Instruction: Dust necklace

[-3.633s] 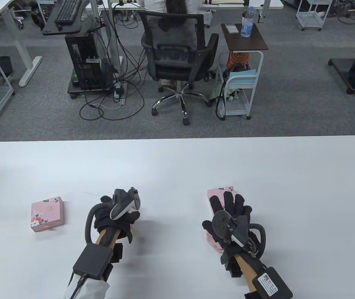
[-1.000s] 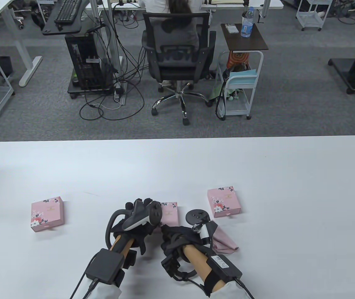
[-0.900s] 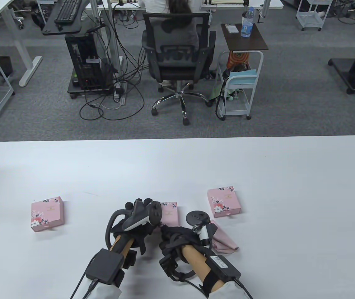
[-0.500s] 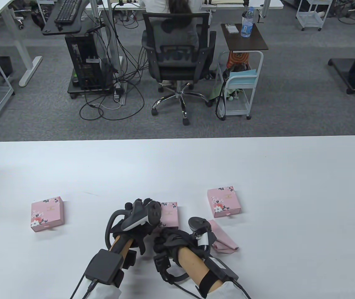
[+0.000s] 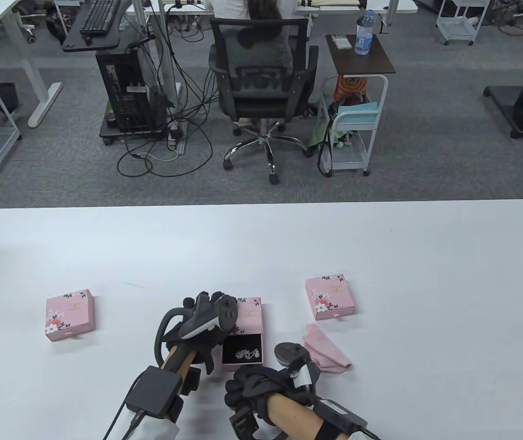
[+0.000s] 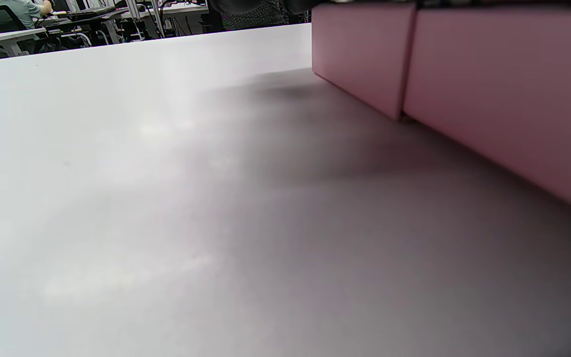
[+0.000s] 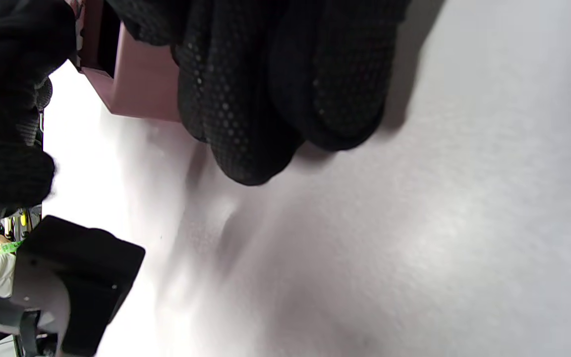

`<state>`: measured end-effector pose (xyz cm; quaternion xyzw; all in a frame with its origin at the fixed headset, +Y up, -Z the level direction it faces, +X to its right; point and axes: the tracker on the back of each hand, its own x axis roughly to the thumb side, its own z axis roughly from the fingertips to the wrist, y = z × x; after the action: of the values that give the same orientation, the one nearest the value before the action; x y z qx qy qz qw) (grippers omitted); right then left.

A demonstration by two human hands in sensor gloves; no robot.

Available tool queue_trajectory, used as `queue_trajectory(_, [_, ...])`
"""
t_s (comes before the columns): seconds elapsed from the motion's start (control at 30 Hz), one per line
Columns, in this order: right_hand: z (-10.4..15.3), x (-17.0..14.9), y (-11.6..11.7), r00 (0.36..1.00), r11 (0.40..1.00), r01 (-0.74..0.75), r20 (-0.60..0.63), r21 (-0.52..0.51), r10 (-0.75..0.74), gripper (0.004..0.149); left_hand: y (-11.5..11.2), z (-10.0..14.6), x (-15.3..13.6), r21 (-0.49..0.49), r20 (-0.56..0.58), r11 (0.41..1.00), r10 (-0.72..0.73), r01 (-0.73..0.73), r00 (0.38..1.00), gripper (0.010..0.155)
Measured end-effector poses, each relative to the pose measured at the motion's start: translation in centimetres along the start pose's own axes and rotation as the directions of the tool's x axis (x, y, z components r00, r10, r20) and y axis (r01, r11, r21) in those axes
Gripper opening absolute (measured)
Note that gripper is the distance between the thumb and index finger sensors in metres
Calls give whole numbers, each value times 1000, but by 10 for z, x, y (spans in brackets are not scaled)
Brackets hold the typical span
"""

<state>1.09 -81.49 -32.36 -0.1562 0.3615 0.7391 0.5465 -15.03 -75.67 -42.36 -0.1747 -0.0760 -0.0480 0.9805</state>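
Since half a second ago the right hand (image 5: 252,385) has drawn nearer, fingers curled on the near end of the tray (image 5: 242,352), now slid out of the middle box (image 5: 248,314). The necklace (image 5: 243,354) lies exposed inside. The left hand (image 5: 197,327) stays against the box's left side; its grip is hidden. A pink cloth (image 5: 324,352) lies right on the white table (image 5: 380,256); an office chair (image 5: 261,78) stands beyond.
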Motion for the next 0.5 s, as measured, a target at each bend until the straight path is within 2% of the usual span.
queue_trajectory(0.13, [-1,1,-3,999,1000,-27,22,2,27,37,0,0,0,2,0,1000,-3,3,1000,66])
queue_trajectory(0.23, [4,7,-8,996,998,-70,60,6,70,44,0,0,0,0,0,1000,-2,2,1000,66])
queue_trajectory(0.37, [15,21,-19,986,994,-104,134,24,100,42,0,0,0,2,-2,1000,-10,10,1000,66])
queue_trajectory(0.47, [25,35,-33,956,983,-178,227,-46,184,42,0,0,0,2,-3,1000,-12,12,1000,66])
queue_trajectory(0.5, [29,41,-39,937,973,-210,265,-98,229,42,0,0,1,2,-3,1000,-13,13,1000,66])
